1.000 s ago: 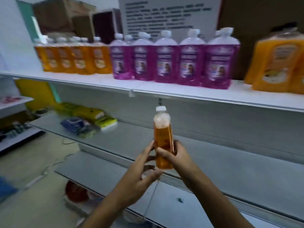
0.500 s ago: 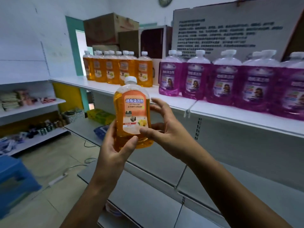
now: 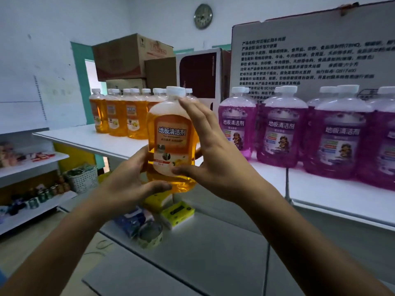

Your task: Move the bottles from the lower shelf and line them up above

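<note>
In the head view, an orange bottle (image 3: 171, 142) stands upright at the centre of the frame, carried between both hands at the level of the upper shelf (image 3: 89, 137). The left hand (image 3: 130, 178) cups its base from below and from the left, with the thumb curled under the bottom edge. The right hand (image 3: 213, 154) lies against its right side with the fingers nearly straight and reaching up toward the shoulder, the thumb pressing on the lower front of the label, so it steadies more than it clasps. A second ago the bottle was low in the frame, in front of the lower shelf (image 3: 213, 242) and showing its narrow side; half a second ago it had risen and turned its label forward. Now it is higher again and closer to the shelf above, just in front of the gap between the row of orange bottles (image 3: 119, 118) at centre left and the row of purple bottles (image 3: 284, 133) on the right. I judge the lift to be nearly done; what remains is setting the bottle down at the right end of the orange row, label outward. On the lower shelf beneath the hands only small packets (image 3: 177, 214) show, and no other bottle is visible there.
</note>
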`<state>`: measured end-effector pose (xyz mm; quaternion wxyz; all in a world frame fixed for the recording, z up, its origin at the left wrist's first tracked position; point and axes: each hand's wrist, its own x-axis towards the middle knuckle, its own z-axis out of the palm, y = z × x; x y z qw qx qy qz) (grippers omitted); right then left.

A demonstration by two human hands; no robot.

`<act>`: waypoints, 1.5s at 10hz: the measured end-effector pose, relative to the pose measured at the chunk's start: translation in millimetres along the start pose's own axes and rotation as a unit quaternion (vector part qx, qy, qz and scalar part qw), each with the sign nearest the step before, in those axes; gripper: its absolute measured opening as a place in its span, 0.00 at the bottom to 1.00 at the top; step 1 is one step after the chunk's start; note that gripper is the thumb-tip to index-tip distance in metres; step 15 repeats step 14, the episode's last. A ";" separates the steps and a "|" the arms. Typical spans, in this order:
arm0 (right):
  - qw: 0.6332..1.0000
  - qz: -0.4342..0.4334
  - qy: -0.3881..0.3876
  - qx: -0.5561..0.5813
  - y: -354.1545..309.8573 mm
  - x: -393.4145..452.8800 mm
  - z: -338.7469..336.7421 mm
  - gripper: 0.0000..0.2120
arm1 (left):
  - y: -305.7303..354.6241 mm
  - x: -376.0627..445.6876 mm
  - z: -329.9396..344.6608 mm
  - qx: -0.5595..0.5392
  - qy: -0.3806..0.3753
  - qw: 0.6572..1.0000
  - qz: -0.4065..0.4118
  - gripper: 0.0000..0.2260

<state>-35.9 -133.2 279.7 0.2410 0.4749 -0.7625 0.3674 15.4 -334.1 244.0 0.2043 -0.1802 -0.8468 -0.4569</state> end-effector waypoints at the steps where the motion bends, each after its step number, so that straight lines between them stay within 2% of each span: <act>1: 0.999 0.004 0.000 -0.044 4.6 14.2 0.1 0.53 | -9.7 19.9 -9.0 0.000 -0.023 1.000 0.021 0.30; 4: 0.982 0.073 0.021 -0.172 15.2 52.7 32.7 0.52 | -58.7 70.8 -26.7 -0.031 -0.073 0.996 0.039 0.30; 5: 0.975 0.102 0.036 -0.194 24.2 66.9 48.0 0.51 | -74.9 91.2 -36.1 0.015 -0.099 0.994 0.037 0.26; 6: 0.960 0.132 0.045 -0.241 37.4 84.2 62.4 0.50 | -88.7 113.8 -40.8 0.073 -0.121 0.989 0.039 0.17; 7: 0.952 0.162 0.046 -0.256 53.2 97.0 67.0 0.51 | -98.9 128.0 -38.0 0.129 -0.122 0.984 0.031 0.16; 8: 0.945 0.172 0.051 -0.274 65.9 105.5 71.8 0.51 | -107.1 129.1 -32.6 0.180 -0.086 0.980 0.000 0.17; 9: 0.934 0.192 0.057 -0.297 79.6 112.8 73.6 0.51 | -109.7 125.4 -28.6 0.227 -0.053 0.972 0.016 0.18; 12: 0.940 0.211 0.049 -0.264 107.3 122.4 72.0 0.53 | -107.4 124.2 -31.6 0.202 -0.071 0.977 0.021 0.17; 14: 0.934 0.275 0.038 -0.225 84.7 126.5 67.8 0.53 | -100.9 117.4 -43.2 0.144 -0.081 0.986 0.024 0.16; 15: 0.934 0.275 0.038 -0.225 84.7 126.5 67.8 0.53 | -100.9 117.4 -43.2 0.144 -0.081 0.986 0.024 0.16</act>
